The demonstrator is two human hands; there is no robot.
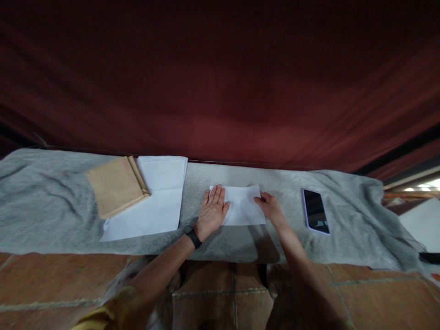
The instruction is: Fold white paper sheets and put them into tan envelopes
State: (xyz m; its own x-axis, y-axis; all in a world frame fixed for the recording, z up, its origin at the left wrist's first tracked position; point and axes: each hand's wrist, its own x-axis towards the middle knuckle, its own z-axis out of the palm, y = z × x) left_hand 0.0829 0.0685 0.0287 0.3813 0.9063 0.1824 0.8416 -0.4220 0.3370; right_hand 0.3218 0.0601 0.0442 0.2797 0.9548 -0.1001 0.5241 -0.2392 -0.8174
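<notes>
As we look down on the long surface [68, 236], draped in grey cloth [357, 201], we find a small white sheet [242, 208] lying near its middle, directly before us, its longer sides running from left to right. Our left hand [212, 211] rests flat over the left end of this sheet, palm down, with the fingers slightly spread and pointing away from us; its grip is wide and encloses nothing. Our right hand [270, 206] meets the opposite end: the thumb lies on the right edge and the fingers curl in beside it, so that the grip is narrow, pinching that edge; the tips of these fingers we cannot make out. We note a dark watch [193, 236] on the left wrist and, lower down, part of a yellow sleeve [103, 316].

To the left of both hands, apart from the small white sheet, we see larger white papers [161, 208] in a loose pile, a faint crease crossing the uppermost. A brown paper stack [117, 185], set at an angle, overlaps their left part. To the right of our right hand, a phone [315, 211] in a pale purple case lies with its dark screen upward, slightly askew. Beyond the surface we observe a dark red curtain [220, 91], and on the near side a floor [202, 307] of reddish-brown tiles.
</notes>
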